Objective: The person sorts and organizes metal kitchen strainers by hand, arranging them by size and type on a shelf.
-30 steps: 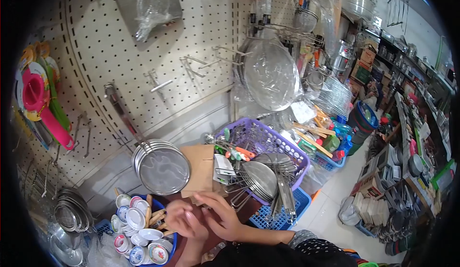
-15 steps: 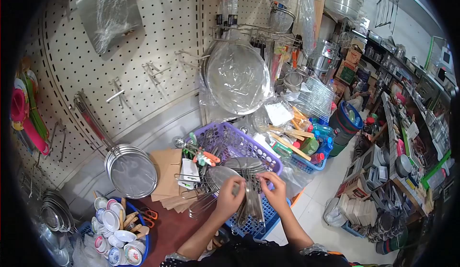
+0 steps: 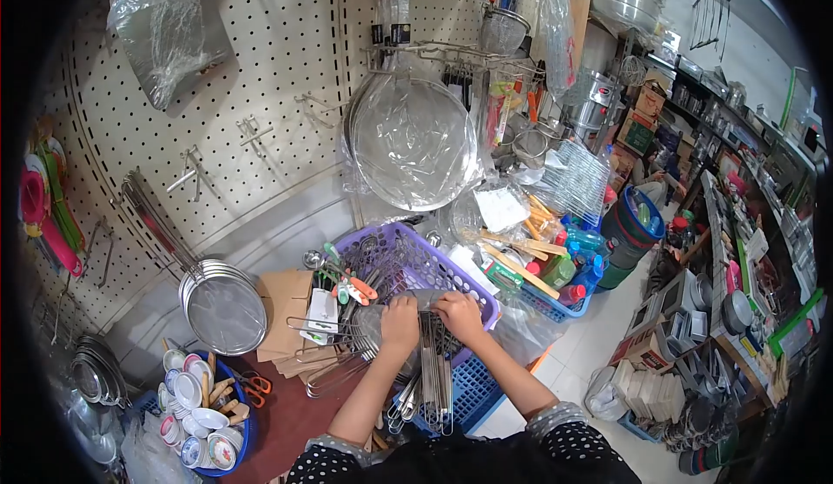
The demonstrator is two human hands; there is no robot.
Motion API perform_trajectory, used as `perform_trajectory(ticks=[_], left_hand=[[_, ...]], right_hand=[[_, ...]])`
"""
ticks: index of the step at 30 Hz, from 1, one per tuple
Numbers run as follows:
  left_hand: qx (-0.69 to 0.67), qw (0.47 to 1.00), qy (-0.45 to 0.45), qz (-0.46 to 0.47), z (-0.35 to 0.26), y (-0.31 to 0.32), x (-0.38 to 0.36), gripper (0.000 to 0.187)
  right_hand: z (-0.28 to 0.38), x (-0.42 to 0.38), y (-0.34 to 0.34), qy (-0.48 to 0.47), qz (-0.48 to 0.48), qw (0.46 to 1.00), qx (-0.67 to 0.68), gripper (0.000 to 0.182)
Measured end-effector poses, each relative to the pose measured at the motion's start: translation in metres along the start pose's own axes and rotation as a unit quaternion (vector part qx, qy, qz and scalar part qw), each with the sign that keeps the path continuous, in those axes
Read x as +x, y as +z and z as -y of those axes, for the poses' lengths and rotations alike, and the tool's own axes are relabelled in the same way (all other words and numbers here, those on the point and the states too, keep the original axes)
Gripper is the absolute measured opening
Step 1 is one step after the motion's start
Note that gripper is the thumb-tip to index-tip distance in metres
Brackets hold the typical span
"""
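My left hand (image 3: 400,323) and my right hand (image 3: 460,315) are side by side, both gripping a bundle of metal wire strainers (image 3: 427,371) at its top. The long steel handles hang down toward me over a blue crate (image 3: 473,395). The bundle leans on the near rim of a purple basket (image 3: 438,269) that holds more utensils, some with orange and green handles. Both arms wear dotted dark sleeves.
A pegboard wall (image 3: 260,76) carries a large wrapped mesh strainer (image 3: 412,141) and a stack of round sieves (image 3: 223,309). Cardboard pieces (image 3: 286,302) lie left of the basket. A blue tub of small bowls (image 3: 201,414) sits lower left. Crowded shop shelves (image 3: 737,250) line the right aisle.
Both hands have moved from in front of the cardboard to the strainer bundle and closed on it, then shifted slightly up and left. The view has panned right.
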State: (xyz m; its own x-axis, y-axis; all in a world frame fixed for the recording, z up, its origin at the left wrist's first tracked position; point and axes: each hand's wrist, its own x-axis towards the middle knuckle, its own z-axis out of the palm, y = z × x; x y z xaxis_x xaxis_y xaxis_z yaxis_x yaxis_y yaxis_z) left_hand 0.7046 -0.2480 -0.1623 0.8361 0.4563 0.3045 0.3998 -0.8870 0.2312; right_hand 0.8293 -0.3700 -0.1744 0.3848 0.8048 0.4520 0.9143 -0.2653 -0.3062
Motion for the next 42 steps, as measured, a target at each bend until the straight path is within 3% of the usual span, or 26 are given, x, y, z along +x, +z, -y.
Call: perform_trajectory(ticks=[7,12,16,20,25,31,32,33,36,42], left_hand=[[0.055,0.989,-0.067,0.124,-0.003,0.0,0.02,0.03],[0.044,0.994,-0.065,0.074,0.0,0.004,0.014,0.032],[-0.013,0.997,-0.062,0.034,0.0,0.001,0.011,0.039],[-0.118,0.991,-0.042,-0.042,0.0,0.001,0.013,0.034],[-0.302,0.951,-0.001,-0.066,0.004,-0.027,0.008,0.036],[-0.305,0.948,-0.046,-0.084,-0.017,-0.095,-0.021,0.027],[-0.293,0.95,-0.06,-0.092,-0.016,-0.101,-0.025,0.025],[-0.31,0.942,-0.014,-0.129,-0.007,-0.096,-0.027,0.029],[-0.259,0.954,-0.1,-0.109,-0.008,-0.122,-0.05,0.031],[-0.289,0.943,-0.13,-0.1,0.006,-0.186,-0.106,0.028]], right_hand=[[-0.01,0.007,0.023,-0.1,0.001,0.993,-0.058,0.015],[-0.012,0.012,0.014,-0.137,0.031,0.988,-0.057,0.02],[-0.007,0.008,-0.007,-0.161,-0.055,0.985,-0.015,0.02],[0.007,0.013,-0.044,-0.198,-0.104,0.975,-0.007,0.02],[0.032,0.028,-0.085,-0.232,-0.117,0.965,0.018,0.023],[0.075,0.046,-0.125,-0.262,-0.112,0.958,0.016,0.026],[0.083,0.05,-0.131,-0.259,-0.103,0.96,0.02,0.026],[0.092,0.053,-0.138,-0.255,-0.094,0.962,0.023,0.026],[0.113,0.058,-0.147,-0.233,-0.079,0.968,0.056,0.026],[0.162,0.047,-0.132,-0.146,-0.065,0.963,0.218,0.017]])
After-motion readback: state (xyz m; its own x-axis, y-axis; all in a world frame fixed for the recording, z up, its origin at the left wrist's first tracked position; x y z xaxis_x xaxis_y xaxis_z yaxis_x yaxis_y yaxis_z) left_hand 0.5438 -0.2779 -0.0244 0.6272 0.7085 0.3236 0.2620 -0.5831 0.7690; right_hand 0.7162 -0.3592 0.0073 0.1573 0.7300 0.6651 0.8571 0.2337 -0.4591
